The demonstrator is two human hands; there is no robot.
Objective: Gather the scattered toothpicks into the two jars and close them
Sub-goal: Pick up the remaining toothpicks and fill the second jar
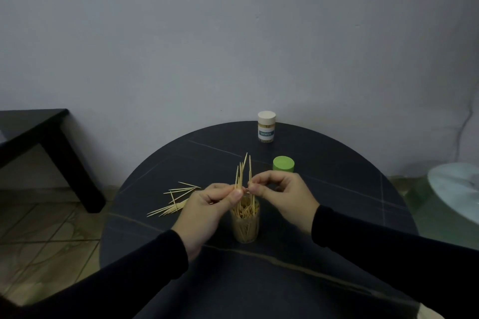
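Note:
An open clear jar [245, 225] packed with toothpicks stands upright on the round dark table [324, 189]. Just above its mouth, my left hand [207, 212] pinches a small upright bunch of toothpicks [239, 175]. My right hand [282, 197] pinches a single toothpick [250, 171] beside that bunch. Several loose toothpicks [176, 199] lie scattered on the table left of my left hand. A green lid [283, 164] rests behind my right hand. A second jar [266, 126], closed with a cream lid and labelled, stands at the table's far edge.
A black low table [46, 142] stands to the left over a tiled floor. A pale round glass-like surface [456, 189] sits at the right edge. A plain grey wall rises behind the table.

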